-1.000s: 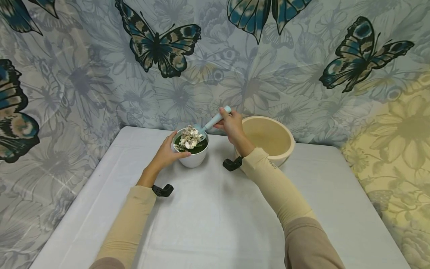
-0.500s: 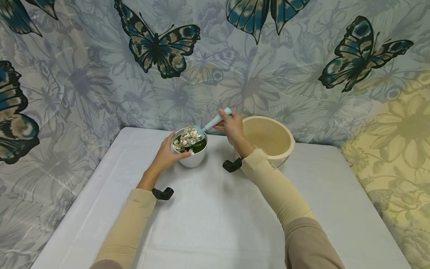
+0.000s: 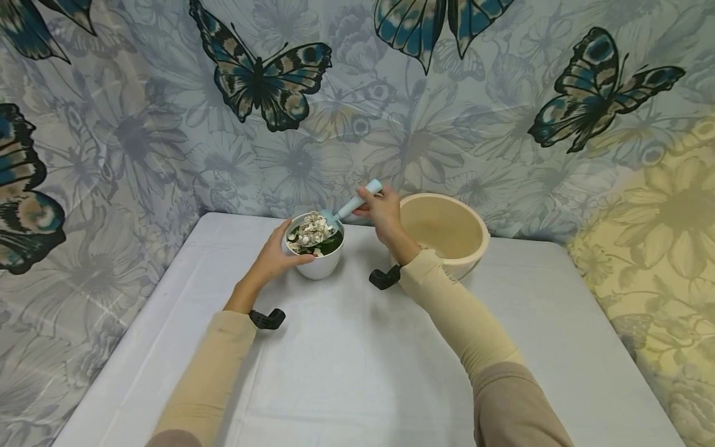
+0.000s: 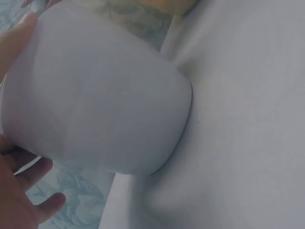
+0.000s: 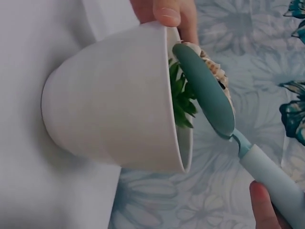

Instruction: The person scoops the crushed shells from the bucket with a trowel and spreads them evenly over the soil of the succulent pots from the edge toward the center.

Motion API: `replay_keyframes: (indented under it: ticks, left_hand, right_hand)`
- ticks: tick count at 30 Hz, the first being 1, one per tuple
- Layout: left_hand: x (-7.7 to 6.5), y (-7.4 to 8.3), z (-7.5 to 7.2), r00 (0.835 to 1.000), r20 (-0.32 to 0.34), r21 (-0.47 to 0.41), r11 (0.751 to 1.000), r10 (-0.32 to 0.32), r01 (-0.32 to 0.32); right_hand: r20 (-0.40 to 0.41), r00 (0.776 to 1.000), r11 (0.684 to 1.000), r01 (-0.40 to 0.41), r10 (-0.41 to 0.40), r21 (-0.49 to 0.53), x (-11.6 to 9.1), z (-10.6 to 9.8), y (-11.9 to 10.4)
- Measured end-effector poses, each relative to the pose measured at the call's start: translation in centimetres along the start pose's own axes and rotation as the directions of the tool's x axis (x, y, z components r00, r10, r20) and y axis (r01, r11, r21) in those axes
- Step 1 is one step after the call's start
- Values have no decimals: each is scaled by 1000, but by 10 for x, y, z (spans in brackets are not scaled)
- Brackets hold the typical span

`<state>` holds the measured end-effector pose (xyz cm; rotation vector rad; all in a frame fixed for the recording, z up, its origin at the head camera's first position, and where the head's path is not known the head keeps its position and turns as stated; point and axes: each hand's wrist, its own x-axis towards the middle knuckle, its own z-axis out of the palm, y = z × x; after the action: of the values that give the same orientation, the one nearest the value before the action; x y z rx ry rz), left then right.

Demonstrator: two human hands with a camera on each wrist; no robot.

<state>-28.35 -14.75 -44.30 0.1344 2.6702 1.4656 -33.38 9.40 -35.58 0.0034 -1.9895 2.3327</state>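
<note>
A white plant pot (image 3: 319,267) with a green leafy plant (image 5: 182,98) inside stands upright at the back of the table. My left hand (image 3: 274,253) holds the pot at its left side, its thumb lying along the near rim. Above the opening, my right hand (image 3: 385,217) grips the pale blue handle of a small garden trowel (image 5: 209,93), tilted down toward the plant. Its scoop carries a heap of whitish and brown-flecked pieces like small seashells (image 3: 314,228). Some pale bits lie by the rim inside the pot.
A large cream-coloured tub (image 3: 447,233) stands to the right, close behind my right wrist. A white cloth covers the table (image 3: 335,366). Butterfly-patterned fabric (image 3: 413,136) hangs directly behind the table's back edge.
The trowel has shifted slightly left and down with my right hand. Its shell heap has spread, and pale bits now show inside the pot near the left thumb. The pot has barely moved.
</note>
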Motion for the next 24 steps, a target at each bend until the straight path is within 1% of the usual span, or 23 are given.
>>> replay_keyframes:
  ticks: [5,10,14,17,21,24]
  left_hand:
    - [-3,3,3,999,-32,8,1000,-5,6]
    - [-3,5,1,999,-37,55,998,2,1]
    - [-2,6,-2,1000,-10,53,998,14,-13]
    - [-1,6,-2,1000,7,35,999,6,-6]
    - [-1,5,0,1000,-9,35,999,-10,10]
    - [-2,3,1,1000,-24,34,999,-8,9]
  right_hand:
    - [45,997,995,63,-60,-75,-4,4,0]
    - [53,996,992,79,-74,-94,-6,7,1]
    - [39,996,993,82,-79,-89,-8,8,1]
    - [26,997,993,76,-74,-86,-8,8,1]
    - [12,998,995,65,-65,-72,-9,8,3]
    - [-6,998,998,55,-55,-32,-9,6,5]
